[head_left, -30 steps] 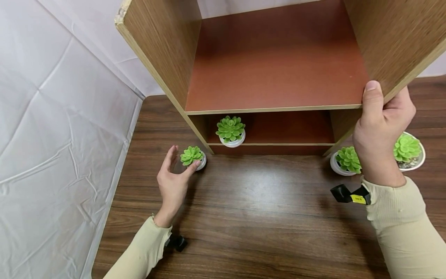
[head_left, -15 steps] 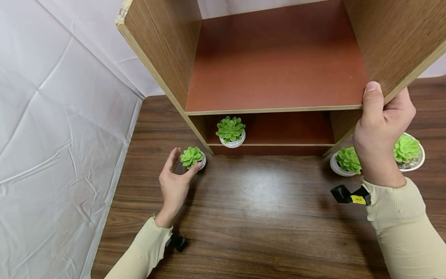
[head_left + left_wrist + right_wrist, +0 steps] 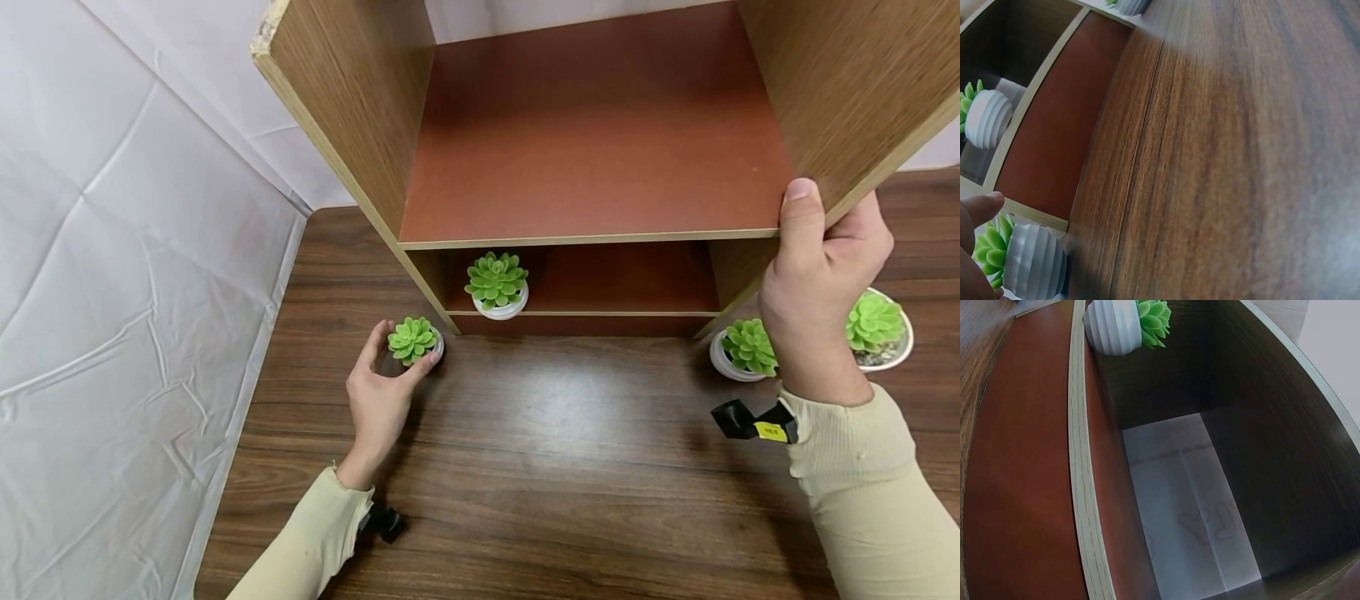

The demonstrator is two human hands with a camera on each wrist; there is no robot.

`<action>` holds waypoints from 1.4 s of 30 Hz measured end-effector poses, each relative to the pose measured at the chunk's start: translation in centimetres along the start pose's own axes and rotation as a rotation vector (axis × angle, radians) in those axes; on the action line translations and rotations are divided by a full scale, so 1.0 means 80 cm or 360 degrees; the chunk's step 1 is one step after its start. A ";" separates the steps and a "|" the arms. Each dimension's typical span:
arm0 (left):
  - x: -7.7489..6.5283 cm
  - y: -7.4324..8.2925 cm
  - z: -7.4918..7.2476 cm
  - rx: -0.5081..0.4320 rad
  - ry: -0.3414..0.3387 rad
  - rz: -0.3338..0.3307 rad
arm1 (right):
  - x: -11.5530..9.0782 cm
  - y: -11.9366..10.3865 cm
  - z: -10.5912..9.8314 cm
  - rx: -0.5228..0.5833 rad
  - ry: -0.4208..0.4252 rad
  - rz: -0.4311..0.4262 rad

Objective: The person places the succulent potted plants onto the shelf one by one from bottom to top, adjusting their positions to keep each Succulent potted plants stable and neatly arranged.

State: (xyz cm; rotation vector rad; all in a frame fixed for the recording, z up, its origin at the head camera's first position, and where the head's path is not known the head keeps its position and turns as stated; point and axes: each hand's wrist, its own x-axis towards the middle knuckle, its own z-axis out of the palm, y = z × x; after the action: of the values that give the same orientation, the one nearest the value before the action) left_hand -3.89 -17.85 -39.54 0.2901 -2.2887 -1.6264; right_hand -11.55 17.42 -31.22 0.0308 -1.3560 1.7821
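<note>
My left hand (image 3: 381, 400) curves around a small green succulent (image 3: 412, 340) in a white pot on the table, thumb on one side and fingers on the other. In the left wrist view the thumb (image 3: 985, 205) sits level with the leaves, with a gap to the ribbed white pot (image 3: 1036, 261). My right hand (image 3: 817, 275) grips the front edge of the right side panel of a wooden shelf unit (image 3: 600, 142), thumb inside and fingers outside. Another potted succulent (image 3: 498, 283) stands on the lower shelf, at its left front.
Beside the unit's right foot stands a potted succulent (image 3: 748, 346), partly behind my right wrist. A wider white pot with a succulent (image 3: 876, 321) is farther right. White sheeting (image 3: 135, 292) hangs along the table's left side. The dark wooden table (image 3: 555, 467) spreads in front of the unit.
My left hand has shifted slightly right, bringing the thumb in close by the pot. The succulents and my right hand have kept their places.
</note>
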 end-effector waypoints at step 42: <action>0.013 -0.059 0.002 0.0048 -0.0145 -0.0263 | -0.001 0.005 -0.015 -0.0177 -0.0086 -0.0066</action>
State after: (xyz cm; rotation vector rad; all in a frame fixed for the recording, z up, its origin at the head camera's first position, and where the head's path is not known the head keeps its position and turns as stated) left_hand -5.05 -19.63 -43.92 0.4312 -2.4156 -1.7173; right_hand -11.22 18.28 -32.07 0.0468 -1.4810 1.6794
